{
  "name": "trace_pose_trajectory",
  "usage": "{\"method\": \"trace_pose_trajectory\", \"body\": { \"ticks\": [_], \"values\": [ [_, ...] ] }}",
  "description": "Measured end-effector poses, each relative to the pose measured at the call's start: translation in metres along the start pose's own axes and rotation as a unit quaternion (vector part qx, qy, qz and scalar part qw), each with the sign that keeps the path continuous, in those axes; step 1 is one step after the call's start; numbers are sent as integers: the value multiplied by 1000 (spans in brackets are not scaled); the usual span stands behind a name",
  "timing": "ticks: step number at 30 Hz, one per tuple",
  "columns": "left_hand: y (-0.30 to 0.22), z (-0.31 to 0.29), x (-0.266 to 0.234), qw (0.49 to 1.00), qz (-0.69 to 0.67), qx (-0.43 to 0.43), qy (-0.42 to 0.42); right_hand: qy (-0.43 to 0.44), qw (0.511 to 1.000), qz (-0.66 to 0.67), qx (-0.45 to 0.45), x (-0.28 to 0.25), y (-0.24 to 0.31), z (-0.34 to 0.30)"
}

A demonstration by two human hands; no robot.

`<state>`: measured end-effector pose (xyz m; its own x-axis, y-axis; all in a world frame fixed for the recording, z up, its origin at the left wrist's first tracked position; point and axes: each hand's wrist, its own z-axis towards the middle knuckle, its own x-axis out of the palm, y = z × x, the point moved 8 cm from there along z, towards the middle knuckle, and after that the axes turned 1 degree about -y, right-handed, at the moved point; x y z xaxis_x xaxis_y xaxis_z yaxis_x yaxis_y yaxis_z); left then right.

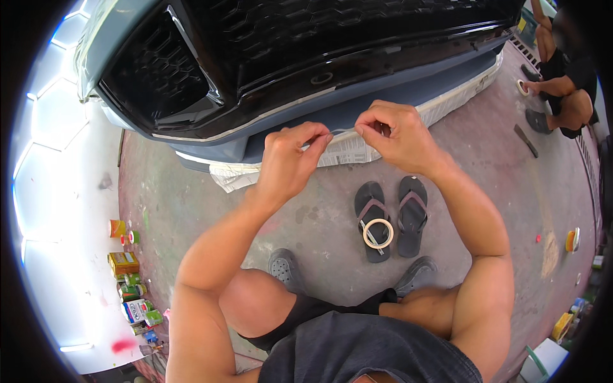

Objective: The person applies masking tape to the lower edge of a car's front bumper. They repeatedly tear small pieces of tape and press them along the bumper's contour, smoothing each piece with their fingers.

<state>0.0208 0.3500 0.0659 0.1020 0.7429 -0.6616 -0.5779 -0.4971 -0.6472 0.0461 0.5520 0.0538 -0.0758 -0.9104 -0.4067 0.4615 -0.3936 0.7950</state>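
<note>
My left hand (290, 156) and my right hand (399, 135) are both closed in a pinch, thumbs against fingertips. Between them runs a short, thin, pale strip of tape (343, 131), one end in each hand. Just behind my fingers is the grey lower lip (421, 89) of a car bumper with a black honeycomb grille (281, 38). Newspaper (350, 153) and pale masking tape cover the bumper's lower edge. A cream roll of masking tape (378, 221) lies on the left one of two dark flip-flops (412, 217), beside a thin flat blade-like tool.
Another person (568, 83) crouches at the far right, a tape roll (523, 87) in one hand. A dark flat strip (526, 140) lies on the floor nearby. Several paint cans (133, 292) line the left wall. At the right edge stand a yellow container (563, 325) and small items.
</note>
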Motion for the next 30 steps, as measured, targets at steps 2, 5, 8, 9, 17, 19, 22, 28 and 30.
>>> {"method": "trace_pose_trajectory", "body": {
  "ticks": [2,5,8,9,17,19,22,28,30],
  "values": [
    [-6,12,4,997,40,61,14,-9,1000,16,-2,-4,-12,-1],
    [-7,25,8,996,45,81,6,-2,999,32,-4,-6,-24,1],
    [-6,35,11,993,50,104,-1,-5,999,8,-41,-7,-31,8],
    [-7,38,11,991,59,119,-3,-22,997,-1,-71,-9,-31,11],
    [-18,36,22,933,211,267,-119,-174,929,-194,-261,-18,-34,8],
    [-14,33,27,918,230,287,-148,-202,904,-236,-294,-15,-35,7],
    [-9,35,29,908,247,283,-186,-219,883,-266,-319,-11,-40,9],
    [3,37,39,908,245,268,-206,-230,884,-261,-312,-10,-53,15],
    [7,37,41,908,247,265,-211,-232,886,-257,-309,-8,-56,16]
  ]
}}
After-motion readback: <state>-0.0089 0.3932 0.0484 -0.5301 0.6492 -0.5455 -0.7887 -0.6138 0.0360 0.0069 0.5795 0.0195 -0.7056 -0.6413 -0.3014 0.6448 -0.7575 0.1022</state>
